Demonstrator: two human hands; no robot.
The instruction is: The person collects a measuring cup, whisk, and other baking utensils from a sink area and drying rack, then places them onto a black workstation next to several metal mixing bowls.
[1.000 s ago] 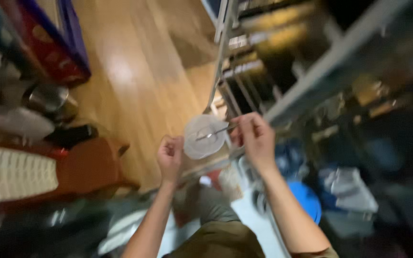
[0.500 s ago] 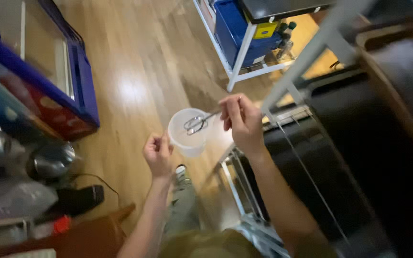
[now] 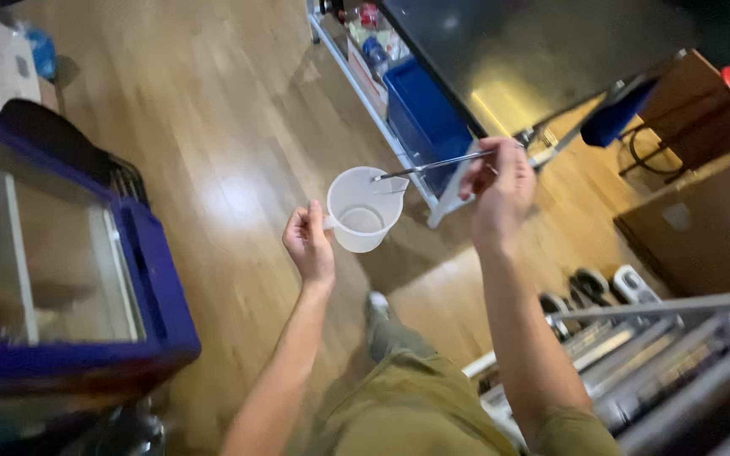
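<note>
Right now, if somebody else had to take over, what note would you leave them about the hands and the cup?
Left hand: grips the handle of the translucent plastic measuring cup, held upright above the wooden floor.
Right hand: pinches long metal tweezers, tips at the cup's rim.
Cup: looks nearly empty; contents unclear.
Nearby: blue-framed glass tank to the left, shelf rack with a blue bin ahead.
Done: cup and tweezers both in hand.
Left: nothing set down yet.

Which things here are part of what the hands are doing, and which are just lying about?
In use:
left hand holding clear plastic jug
right hand holding metal tongs

Lying about:
blue-framed glass case
blue bin
white shelf rack
shoes
</note>
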